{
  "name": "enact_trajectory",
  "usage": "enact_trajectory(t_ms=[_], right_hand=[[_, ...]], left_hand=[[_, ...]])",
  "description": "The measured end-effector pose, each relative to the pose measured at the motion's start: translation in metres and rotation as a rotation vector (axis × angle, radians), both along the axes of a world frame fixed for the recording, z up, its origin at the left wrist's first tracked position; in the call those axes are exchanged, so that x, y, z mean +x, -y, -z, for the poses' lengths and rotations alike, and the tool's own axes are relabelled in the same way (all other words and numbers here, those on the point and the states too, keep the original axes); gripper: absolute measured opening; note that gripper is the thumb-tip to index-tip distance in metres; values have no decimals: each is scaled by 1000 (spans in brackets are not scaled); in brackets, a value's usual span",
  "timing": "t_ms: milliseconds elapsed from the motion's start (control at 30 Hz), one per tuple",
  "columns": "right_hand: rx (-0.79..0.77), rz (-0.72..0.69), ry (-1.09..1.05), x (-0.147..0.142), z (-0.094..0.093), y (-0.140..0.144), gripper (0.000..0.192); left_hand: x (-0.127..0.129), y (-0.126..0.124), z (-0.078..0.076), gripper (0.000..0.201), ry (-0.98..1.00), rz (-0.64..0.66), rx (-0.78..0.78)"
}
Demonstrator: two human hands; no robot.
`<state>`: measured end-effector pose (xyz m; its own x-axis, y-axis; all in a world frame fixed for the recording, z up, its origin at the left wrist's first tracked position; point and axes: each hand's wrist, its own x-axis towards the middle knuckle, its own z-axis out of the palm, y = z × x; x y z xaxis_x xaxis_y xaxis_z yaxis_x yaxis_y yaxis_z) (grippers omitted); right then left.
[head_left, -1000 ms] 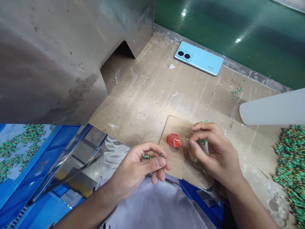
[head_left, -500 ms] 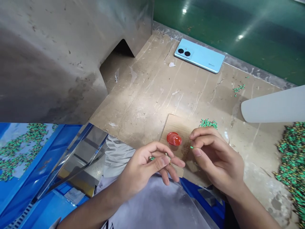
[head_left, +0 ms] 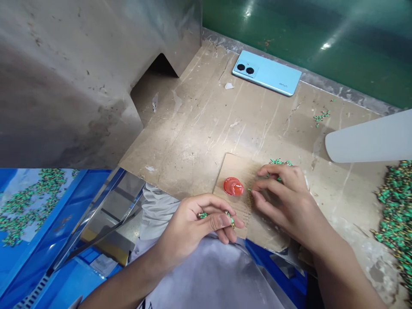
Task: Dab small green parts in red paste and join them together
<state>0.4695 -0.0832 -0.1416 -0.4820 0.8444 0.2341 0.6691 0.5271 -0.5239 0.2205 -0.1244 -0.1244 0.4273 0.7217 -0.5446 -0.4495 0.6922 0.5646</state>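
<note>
My left hand (head_left: 206, 221) is curled around several tiny green pieces (head_left: 202, 215), with more showing by the thumb tip. To its right, my right hand (head_left: 283, 193) pinches one small green piece (head_left: 249, 189) between thumb and forefinger. That piece is over the right part of a cardboard sheet (head_left: 230, 161) dotted with small marks. On the sheet, between my hands, sits a glossy red oval (head_left: 233, 186); I cannot make out whether it is a dish or a blob. A small heap of green pieces (head_left: 277, 162) lies just behind my right hand, partly hidden by it.
A light blue phone (head_left: 267, 73) lies at the back of the worktop. A large pile of green pieces (head_left: 394, 223) and a pale grey rounded object (head_left: 370, 137) are at the right. Left stand a metal housing (head_left: 80, 86) and a blue tray (head_left: 61, 206) of green pieces.
My right hand has moved left and down toward the cardboard with its green piece. The left hand's fingers have curled in a little more. The view has shifted slightly.
</note>
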Motion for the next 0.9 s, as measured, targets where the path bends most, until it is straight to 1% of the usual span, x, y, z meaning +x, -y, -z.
enact_trajectory(t_ms=[167, 267, 333, 433, 533, 600, 767, 900], right_hand=[[-21, 21, 21, -3, 2, 1, 5], [-3, 32, -8, 0, -2, 1, 4], [-11, 49, -51, 0, -7, 2, 5], [-99, 78, -205, -4, -16, 7, 9], [-201, 62, -375, -12, -22, 14, 12], [-268, 24, -434, -17, -24, 18, 12], [-408, -49, -504, -27, -24, 23, 11], [-445, -93, -521, -29, -23, 23, 12]], left_hand=[[-3, 1, 0, 21, -99, 2, 30], [-2, 2, 1, 23, -135, -1, 32], [-1, 3, 1, 24, -130, -9, 28], [3, 3, 2, 23, -118, -45, 54], [6, 2, 2, 22, -144, -77, 133], [8, 2, 1, 20, -215, -75, 192], [11, 7, -3, 5, -440, -45, 330], [13, 12, -5, 1, -515, -56, 492]])
